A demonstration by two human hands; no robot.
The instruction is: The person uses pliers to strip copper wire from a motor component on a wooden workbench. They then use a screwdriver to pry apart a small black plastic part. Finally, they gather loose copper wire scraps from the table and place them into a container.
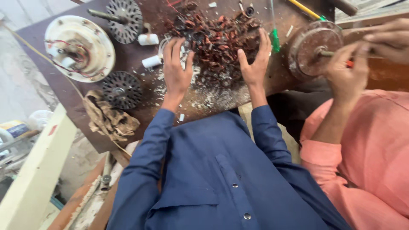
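Note:
A heap of reddish-brown scrap bits and copper wire pieces [215, 40] lies on the dark brown table [136, 108]. My left hand [176, 70] lies flat, fingers spread, against the left side of the heap. My right hand [255, 57] rests fingers up against its right side. Both hands cup the heap from either side, and neither grips anything. My blue sleeves reach in from below.
A white round motor housing [79, 47] with red wires sits at the far left, with two dark laminated rotor discs [121, 89] [125, 19] and a dirty rag [110, 119] near it. At right, a person in a pink shirt handles a rusty disc [314, 47] on a shaft.

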